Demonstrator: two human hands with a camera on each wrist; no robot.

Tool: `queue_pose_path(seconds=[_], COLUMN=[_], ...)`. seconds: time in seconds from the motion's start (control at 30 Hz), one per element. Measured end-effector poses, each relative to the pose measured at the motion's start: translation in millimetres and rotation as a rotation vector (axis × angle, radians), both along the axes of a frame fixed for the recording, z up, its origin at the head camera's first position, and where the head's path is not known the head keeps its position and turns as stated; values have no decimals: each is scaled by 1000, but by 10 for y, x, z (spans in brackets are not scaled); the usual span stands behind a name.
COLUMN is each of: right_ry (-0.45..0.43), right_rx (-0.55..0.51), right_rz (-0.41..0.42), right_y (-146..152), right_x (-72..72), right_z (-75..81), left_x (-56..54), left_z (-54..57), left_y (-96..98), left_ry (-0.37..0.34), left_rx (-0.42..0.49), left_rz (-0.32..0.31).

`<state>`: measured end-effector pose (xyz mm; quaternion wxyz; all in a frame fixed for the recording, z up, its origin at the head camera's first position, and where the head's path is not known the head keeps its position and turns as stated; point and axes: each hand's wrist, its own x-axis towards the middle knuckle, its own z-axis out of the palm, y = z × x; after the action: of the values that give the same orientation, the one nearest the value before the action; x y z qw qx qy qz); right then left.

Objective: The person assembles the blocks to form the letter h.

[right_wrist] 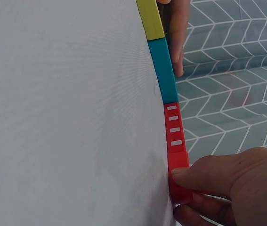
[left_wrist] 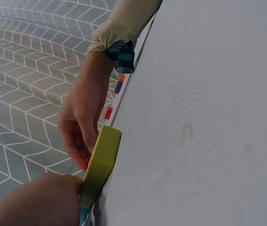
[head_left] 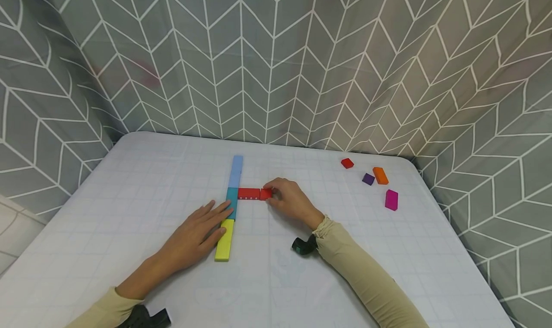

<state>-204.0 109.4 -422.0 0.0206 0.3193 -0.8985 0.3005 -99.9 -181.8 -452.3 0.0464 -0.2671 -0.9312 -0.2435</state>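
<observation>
A light blue block [head_left: 235,171], a teal block [head_left: 232,203] and a yellow block [head_left: 224,242] lie end to end in a line on the table. From the teal one, a red block with white squares [head_left: 248,194] extends to the right. My right hand [head_left: 293,201] pinches a smaller red block [right_wrist: 179,175] between thumb and fingers, at the outer end of the red block with squares. My left hand [head_left: 196,237] lies with fingers extended, fingertips touching the teal and yellow blocks.
Toward the back right of the white table [head_left: 302,289] lie a red block [head_left: 347,163], a purple block [head_left: 368,179], an orange block [head_left: 381,175] and a magenta block [head_left: 391,200]. A patterned curtain [head_left: 258,69] stands behind the table.
</observation>
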Motion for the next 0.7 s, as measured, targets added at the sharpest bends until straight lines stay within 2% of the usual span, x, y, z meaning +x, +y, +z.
queue_pose_path(seconds=[0.13, 0.4, 0.7], right_ry=[-4, -7, -4], right_rx=[2, -7, -3], right_rz=[-2, -5, 0], right_y=[-2, 0, 11], right_x=[-1, 1, -3], right_z=[-3, -10, -2], left_x=[3, 15, 20], left_z=[4, 3, 18], left_y=[2, 12, 12], left_ry=[2, 53, 17], left_rx=[2, 23, 17], left_rz=[1, -3, -4])
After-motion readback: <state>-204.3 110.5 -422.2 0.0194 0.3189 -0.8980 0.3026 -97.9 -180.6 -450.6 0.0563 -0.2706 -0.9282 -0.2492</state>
